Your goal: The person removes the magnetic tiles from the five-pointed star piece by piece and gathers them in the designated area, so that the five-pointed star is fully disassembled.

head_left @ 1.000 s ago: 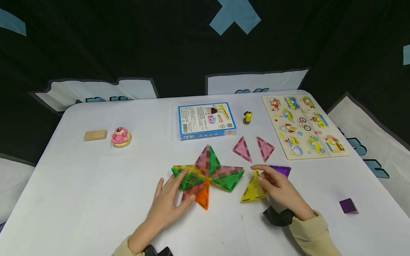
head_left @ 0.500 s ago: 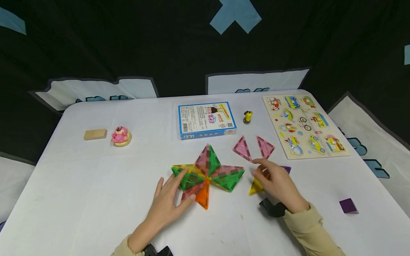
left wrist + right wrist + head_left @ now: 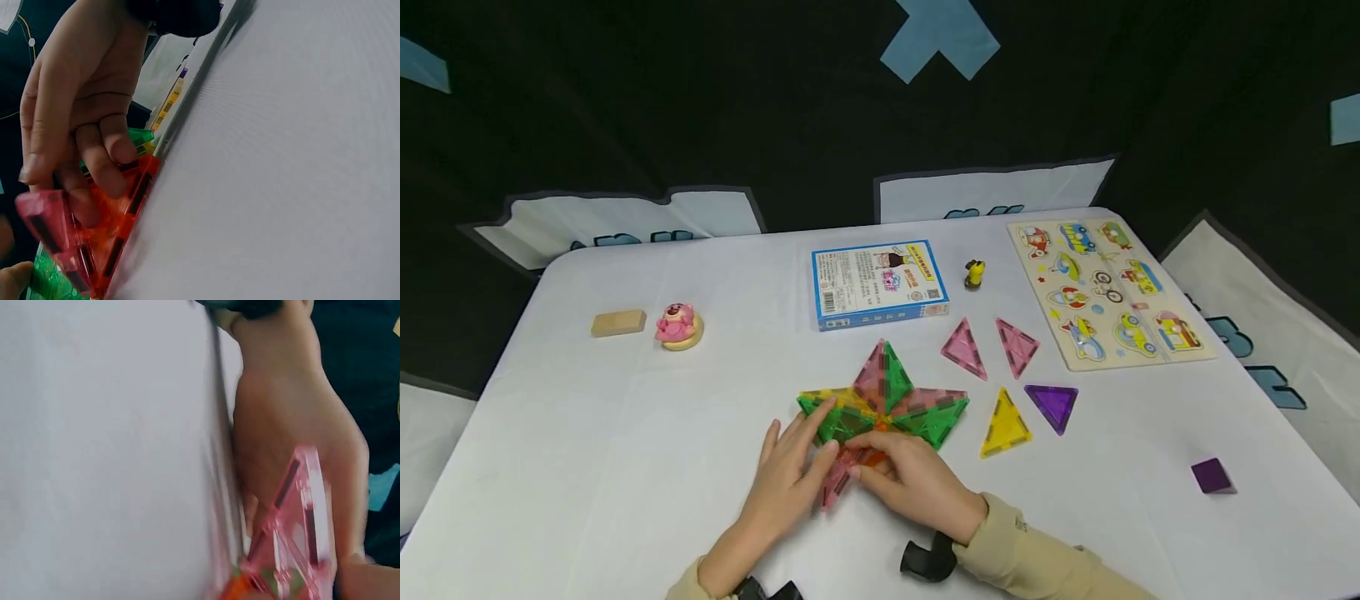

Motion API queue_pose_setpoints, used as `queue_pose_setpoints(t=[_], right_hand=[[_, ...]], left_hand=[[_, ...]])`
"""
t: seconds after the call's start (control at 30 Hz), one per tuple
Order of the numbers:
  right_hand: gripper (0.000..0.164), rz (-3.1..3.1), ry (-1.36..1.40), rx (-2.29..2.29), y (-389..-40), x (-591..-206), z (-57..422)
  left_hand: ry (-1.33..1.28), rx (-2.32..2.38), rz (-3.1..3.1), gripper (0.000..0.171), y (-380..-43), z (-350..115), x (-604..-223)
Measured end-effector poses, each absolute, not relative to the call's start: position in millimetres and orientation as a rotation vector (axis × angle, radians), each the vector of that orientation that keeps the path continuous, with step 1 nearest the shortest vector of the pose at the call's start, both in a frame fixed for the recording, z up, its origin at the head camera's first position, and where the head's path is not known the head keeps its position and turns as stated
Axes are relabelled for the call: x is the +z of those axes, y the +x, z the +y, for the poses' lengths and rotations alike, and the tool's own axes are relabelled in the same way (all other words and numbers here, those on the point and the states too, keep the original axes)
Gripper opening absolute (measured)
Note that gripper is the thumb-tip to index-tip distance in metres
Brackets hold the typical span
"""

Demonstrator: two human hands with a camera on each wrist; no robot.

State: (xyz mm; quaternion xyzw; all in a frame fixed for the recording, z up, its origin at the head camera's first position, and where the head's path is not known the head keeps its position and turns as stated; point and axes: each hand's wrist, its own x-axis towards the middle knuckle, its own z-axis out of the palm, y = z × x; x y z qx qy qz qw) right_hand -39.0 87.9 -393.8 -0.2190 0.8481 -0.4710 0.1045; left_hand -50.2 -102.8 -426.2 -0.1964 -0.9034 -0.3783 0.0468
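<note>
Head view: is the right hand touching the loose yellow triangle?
No, the right hand is at the star, with bare table between it and the yellow triangle.

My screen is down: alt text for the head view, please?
Left hand and right hand work at a star of coloured triangles on a white table. Loose pink, yellow and purple triangles lie to its right; a box sits behind.

You're in long khaki sleeves — left sleeve [image 3: 688, 581] mostly cut off at the bottom edge, right sleeve [image 3: 1037, 562] showing more length, loose, creased, with a wide cuff [image 3: 983, 533] and a small dark marking [image 3: 1021, 526] beside it. Left hand [image 3: 786, 479] and right hand [image 3: 917, 483] bare. Black wrist mounts — left mount [image 3: 767, 590] angular, right mount [image 3: 928, 560] chunky, curved.
</note>
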Motion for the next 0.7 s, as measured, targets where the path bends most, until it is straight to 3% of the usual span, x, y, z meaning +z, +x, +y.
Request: queue_pose_setpoints(t=[0.13, 0.4, 0.57, 0.7], right_hand=[[0.023, 2.518, -0.571, -1.529, -36, -401, 80], [0.017, 2.391, -0.606, -1.715, -25, -400, 87], [0.018, 2.354, -0.638, -1.998, -21, -383, 138], [0.024, 2.726, -0.26, -2.015, -20, -376, 205]], left_hand=[[-0.572, -1.154, -2.703, 0.043, -52, -105, -428], [-0.527, -1.155, -2.647, 0.048, -54, -107, -430], [-0.531, -1.185, -2.639, 0.048, -53, -107, -430], [-0.543, -1.247, -2.589, 0.048, -54, -108, -430]])
